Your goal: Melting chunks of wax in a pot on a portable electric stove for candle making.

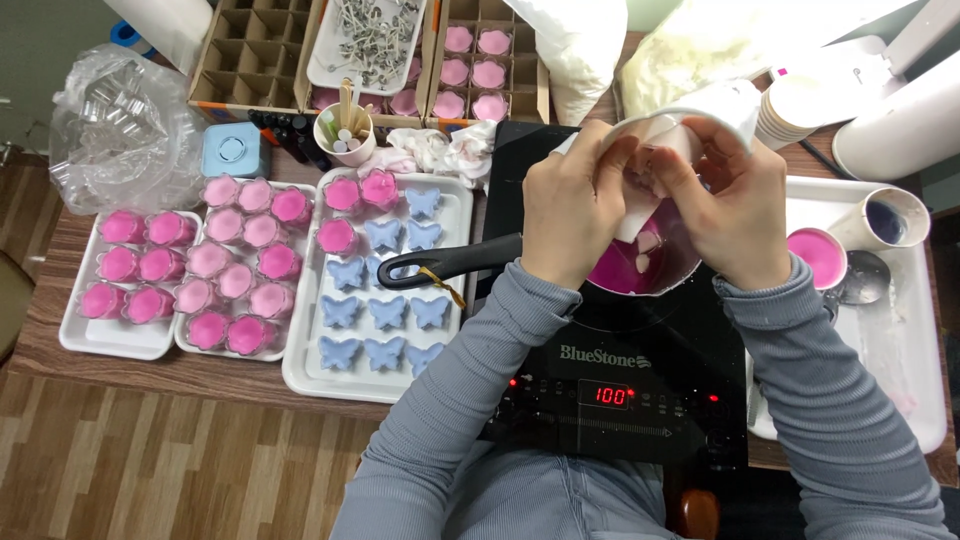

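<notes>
Nearest: black induction hob (pixel 620 390), lit. On it a black-handled pan (pixel 640 270) of pink melt. Over the pan, left hand (pixel 575 215) and right hand (pixel 735 205) both pinched shut on a white paper cup (pixel 690 115), tipped; pale wax pieces dropped in. Judged: loading wax; emptying wanted a firmer squeeze. Beyond, trays (pixel 300 370) of pink and blue casts.

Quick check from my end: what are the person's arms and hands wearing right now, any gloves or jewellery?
Both hands are bare: the left hand and the right hand show no gloves, and no rings or watch can be seen. Both arms are covered by long, close-fitting sleeves of grey, finely ribbed knit: the left sleeve and the right sleeve. The cuffs end at the wrists, plain, with no markings.
</notes>
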